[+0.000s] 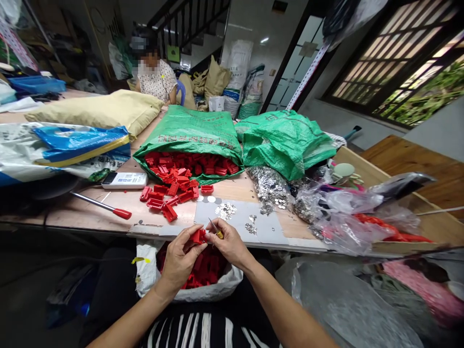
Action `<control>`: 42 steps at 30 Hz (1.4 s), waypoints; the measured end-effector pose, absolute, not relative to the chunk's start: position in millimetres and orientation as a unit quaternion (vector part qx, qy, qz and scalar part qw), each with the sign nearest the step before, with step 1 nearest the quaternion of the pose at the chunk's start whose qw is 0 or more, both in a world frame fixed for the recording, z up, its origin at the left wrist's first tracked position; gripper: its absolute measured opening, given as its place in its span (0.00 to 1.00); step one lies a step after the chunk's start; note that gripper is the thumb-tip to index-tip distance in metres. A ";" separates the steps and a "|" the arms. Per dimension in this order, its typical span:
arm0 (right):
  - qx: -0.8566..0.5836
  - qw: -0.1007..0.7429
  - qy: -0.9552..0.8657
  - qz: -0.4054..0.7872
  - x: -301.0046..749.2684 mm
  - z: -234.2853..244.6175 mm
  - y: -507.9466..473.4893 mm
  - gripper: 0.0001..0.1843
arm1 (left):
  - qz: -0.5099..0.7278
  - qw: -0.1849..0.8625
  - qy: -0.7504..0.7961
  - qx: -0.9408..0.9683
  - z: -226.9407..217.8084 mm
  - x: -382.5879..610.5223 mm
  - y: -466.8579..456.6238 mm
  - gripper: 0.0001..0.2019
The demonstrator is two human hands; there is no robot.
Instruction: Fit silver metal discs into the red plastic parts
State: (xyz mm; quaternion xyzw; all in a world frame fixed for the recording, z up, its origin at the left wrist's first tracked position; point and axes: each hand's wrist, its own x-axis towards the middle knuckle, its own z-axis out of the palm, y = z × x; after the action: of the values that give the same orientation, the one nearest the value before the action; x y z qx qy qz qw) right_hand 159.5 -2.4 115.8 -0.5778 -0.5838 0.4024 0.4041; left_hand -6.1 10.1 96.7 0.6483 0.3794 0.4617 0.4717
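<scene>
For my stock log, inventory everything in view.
table: one, pale wood, centre
red parts: many, red, centre
green sacks: two, green, table
metal pieces: many, silvery, table
sheet: one, grey, front edge
labelled object: one, mostly white, left
rod: one, red-handled, left
full sack: one, beige, back left
printed bag: one, white and blue, left
basket: one, blue, left
clear bags: several, clear, right
floor sacks: several, mixed colours, background
coworker: one, pale spotted top, background
open sack: one, white, bottom centre
held part: one, red, centre
tool: one, yellow-handled, centre
left hand: one, bare, centre
right hand: one, bare, centre
</scene>
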 end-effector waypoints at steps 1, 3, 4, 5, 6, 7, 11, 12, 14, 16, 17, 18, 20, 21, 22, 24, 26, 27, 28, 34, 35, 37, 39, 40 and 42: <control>-0.576 0.405 -0.585 0.402 158.9 115.2 -2.9 0.08 | 0.462 0.468 0.375 0.654 97.3 -6.0 9.2 0.18; -0.565 0.416 -0.582 0.411 157.5 114.3 -3.8 0.08 | 0.462 0.464 0.369 0.660 97.9 -6.1 7.8 0.18; -0.558 0.424 -0.576 0.421 156.6 114.0 -4.3 0.08 | 0.463 0.464 0.366 0.661 98.0 -6.3 7.3 0.18; -0.550 0.432 -0.568 0.433 155.6 113.8 -4.9 0.09 | 0.463 0.468 0.363 0.660 97.8 -6.4 6.9 0.18; -0.543 0.440 -0.557 0.448 154.6 113.7 -5.5 0.10 | 0.463 0.474 0.361 0.656 97.6 -6.7 6.7 0.18; -0.538 0.448 -0.542 0.466 153.8 113.8 -6.1 0.11 | 0.463 0.484 0.360 0.650 97.1 -6.9 6.5 0.19; -0.526 0.461 -0.467 0.540 155.5 115.1 -7.5 0.18 | 0.450 0.541 0.370 0.606 95.2 -8.0 6.3 0.22; -0.522 0.463 -0.456 0.552 157.3 115.6 -7.7 0.18 | 0.446 0.558 0.371 0.594 95.0 -8.1 6.3 0.23; -0.514 0.465 -0.451 0.563 161.8 116.5 -8.3 0.18 | 0.439 0.591 0.368 0.567 95.1 -8.0 6.2 0.25; -0.511 0.464 -0.462 0.558 166.5 117.0 -9.7 0.18 | 0.438 0.619 0.360 0.544 95.6 -7.2 7.0 0.25; -0.514 0.458 -0.474 0.549 168.7 117.2 -10.8 0.18 | 0.438 0.626 0.357 0.538 95.9 -6.6 7.8 0.25; -0.521 0.450 -0.490 0.535 170.7 117.2 -12.1 0.17 | 0.439 0.627 0.355 0.537 96.0 -6.1 9.0 0.24; -0.541 0.428 -0.535 0.487 174.0 117.1 -14.8 0.16 | 0.441 0.612 0.356 0.552 95.7 -5.3 12.4 0.23; -0.553 0.413 -0.561 0.457 175.3 116.7 -16.1 0.15 | 0.442 0.595 0.359 0.566 95.2 -5.2 14.6 0.21; -0.565 0.397 -0.585 0.426 176.3 116.3 -17.3 0.15 | 0.441 0.575 0.364 0.585 94.4 -5.2 17.0 0.20; -0.585 0.367 -0.619 0.374 177.7 115.0 -18.7 0.14 | 0.434 0.529 0.372 0.627 92.4 -5.2 22.5 0.18; -0.604 0.347 -0.632 0.339 178.2 113.4 -19.1 0.14 | 0.420 0.484 0.376 0.669 89.9 -4.8 28.7 0.17; -0.611 0.342 -0.636 0.324 178.2 112.6 -18.8 0.13 | 0.413 0.465 0.375 0.687 88.5 -4.3 31.9 0.17; -0.617 0.338 -0.640 0.310 178.1 111.9 -18.4 0.12 | 0.408 0.448 0.373 0.703 87.1 -3.4 35.2 0.17; -0.624 0.301 -0.677 0.248 177.5 109.6 -13.0 0.09 | 0.368 0.397 0.356 0.762 75.8 2.7 50.3 0.19; -0.623 0.297 -0.683 0.241 177.6 109.4 -12.1 0.09 | 0.363 0.393 0.352 0.768 74.1 2.9 51.8 0.19; -0.619 0.291 -0.690 0.235 177.9 109.1 -10.7 0.09 | 0.355 0.390 0.348 0.775 71.9 2.8 54.0 0.19; -0.616 0.288 -0.695 0.235 178.4 109.2 -9.9 0.09 | 0.348 0.391 0.351 0.776 71.4 2.2 55.5 0.20; -0.615 0.285 -0.696 0.235 178.6 109.4 -9.6 0.09 | 0.346 0.393 0.352 0.776 71.6 1.9 56.1 0.20; -0.615 0.280 -0.699 0.235 179.2 109.8 -9.4 0.09 | 0.345 0.397 0.353 0.774 72.6 1.5 56.9 0.20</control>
State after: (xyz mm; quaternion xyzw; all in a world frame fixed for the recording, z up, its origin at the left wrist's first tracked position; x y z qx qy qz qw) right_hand 179.2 -9.4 109.8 -0.6153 -0.6986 0.2350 0.2795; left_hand 1.5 56.9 72.6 0.7744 0.3526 0.3447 0.3965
